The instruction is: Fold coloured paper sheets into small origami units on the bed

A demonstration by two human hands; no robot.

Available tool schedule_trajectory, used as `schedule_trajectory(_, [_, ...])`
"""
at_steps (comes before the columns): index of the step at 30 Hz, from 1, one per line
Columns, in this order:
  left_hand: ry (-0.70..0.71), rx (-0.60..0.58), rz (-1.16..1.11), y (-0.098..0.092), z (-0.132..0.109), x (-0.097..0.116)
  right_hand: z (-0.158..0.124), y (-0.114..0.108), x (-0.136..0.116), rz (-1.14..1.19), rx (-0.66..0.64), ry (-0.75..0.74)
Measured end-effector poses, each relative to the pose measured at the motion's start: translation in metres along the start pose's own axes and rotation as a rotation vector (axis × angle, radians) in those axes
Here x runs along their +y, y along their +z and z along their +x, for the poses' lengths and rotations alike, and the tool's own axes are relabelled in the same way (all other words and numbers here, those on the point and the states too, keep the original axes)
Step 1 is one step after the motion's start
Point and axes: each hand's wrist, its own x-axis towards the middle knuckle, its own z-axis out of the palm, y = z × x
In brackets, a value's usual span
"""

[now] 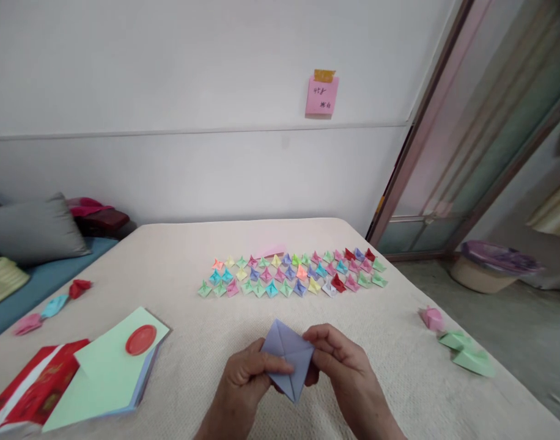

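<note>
A lavender square of folded paper [282,342] is held up above the cloth, turned on its corner, with creases crossing at its middle. My left hand [247,379] grips its left side, the thumb lying across the front. At the right corner, my right hand [342,360] pinches the paper between thumb and fingers. The fingers behind the sheet are partly hidden. Beyond both hands, several small folded paper boats [285,288] in many colours stand in rows.
On the left lie a stack of green and blue paper [110,373], a red disc [140,340] on it, and a red packet [41,379]. Folded pieces lie near both table edges, including pink [432,318] and green [467,354] ones. A basin [486,269] stands on the floor at right.
</note>
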Motion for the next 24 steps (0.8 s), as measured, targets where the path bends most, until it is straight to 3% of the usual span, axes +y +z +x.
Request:
schedule_trajectory(12, [-0.026,0.020,0.049,0.000,-0.001,0.003,-0.001,-0.005,-0.007,-0.104,-0.021,0.006])
schedule_trajectory(19, [-0.057,0.008,0.034,0.002,-0.002,0.007,0.000,-0.004,-0.004,0.019,0.016,0.052])
schedule_trajectory(24, [-0.057,-0.004,0.042,0.001,-0.001,0.007,0.002,-0.009,-0.003,-0.065,0.006,0.040])
